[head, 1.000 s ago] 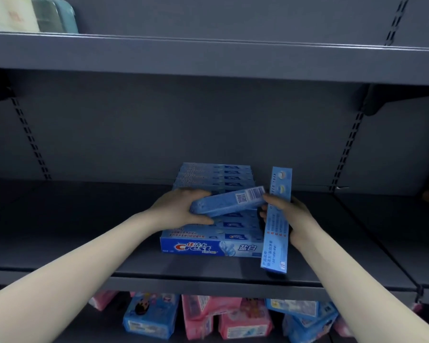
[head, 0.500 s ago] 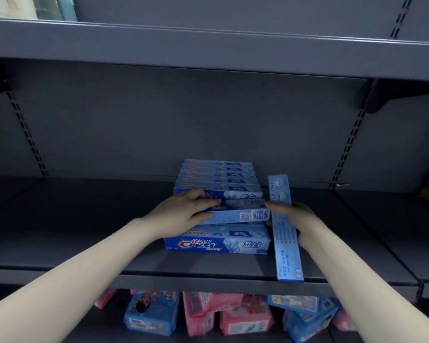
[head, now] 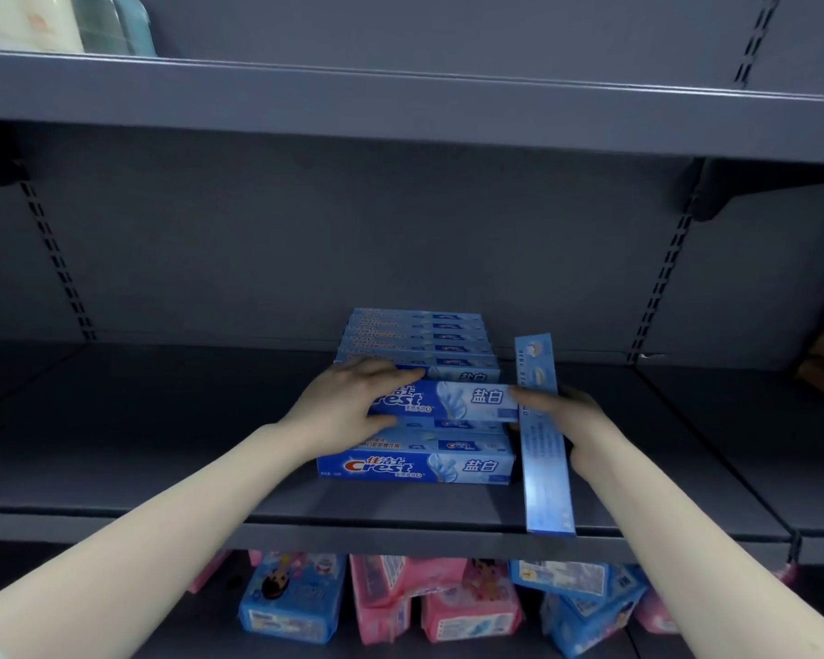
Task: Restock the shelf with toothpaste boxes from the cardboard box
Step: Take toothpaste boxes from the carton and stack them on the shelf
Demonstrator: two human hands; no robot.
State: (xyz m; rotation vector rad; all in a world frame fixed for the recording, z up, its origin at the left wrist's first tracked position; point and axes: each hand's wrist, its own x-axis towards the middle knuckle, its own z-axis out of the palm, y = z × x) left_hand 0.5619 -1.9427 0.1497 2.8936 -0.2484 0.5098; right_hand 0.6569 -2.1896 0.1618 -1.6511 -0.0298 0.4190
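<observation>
On the middle shelf [head: 163,468], the left hand [head: 348,406] grips one blue box [head: 448,400] by its left end, thumb below and fingers curled over the top, holding it level above the stack [head: 417,449]. The right hand [head: 567,411] holds a second box [head: 543,435] lengthwise, just right of the stack, fingers wrapped behind it and index finger touching the first box's end. Below, pink and blue packs [head: 400,596] crowd the lower shelf.
</observation>
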